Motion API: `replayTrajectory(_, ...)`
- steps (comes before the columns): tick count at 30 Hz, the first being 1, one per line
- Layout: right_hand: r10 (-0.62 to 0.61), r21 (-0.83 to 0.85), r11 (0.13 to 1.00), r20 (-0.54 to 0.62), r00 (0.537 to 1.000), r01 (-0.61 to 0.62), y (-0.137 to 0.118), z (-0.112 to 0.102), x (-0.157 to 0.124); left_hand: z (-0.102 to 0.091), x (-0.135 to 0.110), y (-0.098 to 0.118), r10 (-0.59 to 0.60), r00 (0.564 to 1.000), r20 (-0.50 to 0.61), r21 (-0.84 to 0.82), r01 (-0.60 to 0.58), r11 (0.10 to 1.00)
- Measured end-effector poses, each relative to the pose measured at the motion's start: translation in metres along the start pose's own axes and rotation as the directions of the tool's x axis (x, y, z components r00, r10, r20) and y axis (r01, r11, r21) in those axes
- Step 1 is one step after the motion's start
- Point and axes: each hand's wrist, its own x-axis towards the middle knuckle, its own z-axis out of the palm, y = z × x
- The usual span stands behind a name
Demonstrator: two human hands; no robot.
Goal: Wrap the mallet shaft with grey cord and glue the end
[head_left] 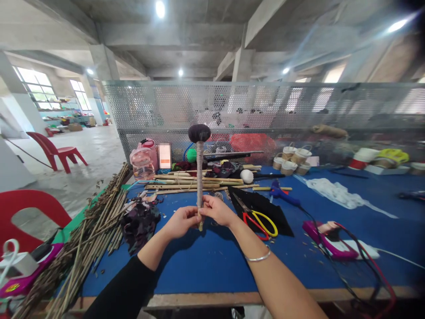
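I hold a thin stick [199, 173] upright over the blue table [206, 261]. The stick is wrapped in pale twine and topped with a dark fuzzy ball [199, 132]. My left hand [181, 220] is closed around its lower end. My right hand [217, 209] pinches the stick just above, fingers pressed together. A silver bangle [258, 257] sits on my right wrist.
Red and yellow scissors [259, 221] lie on black cloth to the right. A blue glue gun [282, 194], purple glue guns [328, 241] with cables, bamboo sticks [199, 181], a twig bundle [89, 235] at left, dark fabric scraps [139, 221], small baskets [292, 159] and a perforated metal screen [232, 106] surround me.
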Motion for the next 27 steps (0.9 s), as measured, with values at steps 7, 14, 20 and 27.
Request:
replayTrajectory(7,0.034,-0.046,0.998,-0.084,0.996,-0.038,0.005,0.004,0.004,0.001,0.005,-0.011,0.018,0.973,-0.23,0.092,0.004,0.996)
replayTrajectory(14,0.071,0.186,0.98,-0.005,0.997,-0.069,-0.002,0.0,0.001,0.005,-0.002,0.003,-0.113,0.992,0.048,-0.022,0.114,0.993)
replayTrajectory(20,0.082,0.077,0.994,-0.089,0.993,-0.075,0.001,0.005,0.005,0.003,0.004,-0.008,0.059,0.963,-0.261,0.165,-0.015,0.986)
replayTrajectory(27,0.072,0.244,0.967,0.031,0.997,-0.077,-0.007,0.001,-0.002,0.008,-0.003,0.005,-0.107,0.993,0.041,-0.106,0.111,0.988)
